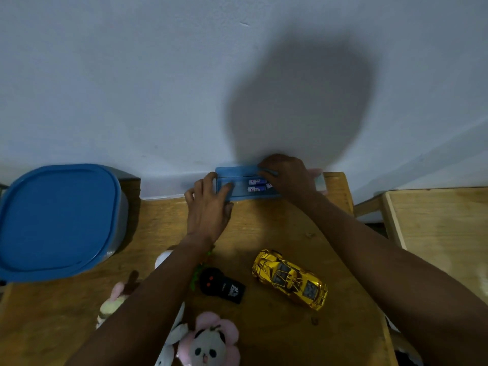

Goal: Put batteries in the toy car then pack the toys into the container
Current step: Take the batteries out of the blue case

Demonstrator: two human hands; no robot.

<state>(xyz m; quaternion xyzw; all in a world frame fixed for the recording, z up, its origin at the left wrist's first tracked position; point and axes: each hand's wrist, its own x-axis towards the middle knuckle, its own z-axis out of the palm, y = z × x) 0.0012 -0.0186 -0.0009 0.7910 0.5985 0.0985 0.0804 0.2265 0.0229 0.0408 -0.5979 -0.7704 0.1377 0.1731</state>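
A small blue box (pixel 245 196) lies open against the wall at the table's far edge, with white batteries (pixel 256 185) inside it. My left hand (pixel 208 204) holds the box's left end, thumb on its corner. My right hand (pixel 284 175) grips the raised blue lid at the right. A shiny gold toy car (pixel 289 278) stands on the table nearer me. A black remote control (pixel 221 285) lies left of the car. The big container with its blue lid (pixel 56 220) on sits at the far left.
Plush toys lie at the near edge: a pink flower panda (pixel 208 342) and a pale rabbit (pixel 116 302). The wooden table (pixel 264 225) ends at a blue-grey wall. A second wooden surface (pixel 438 228) stands to the right across a gap.
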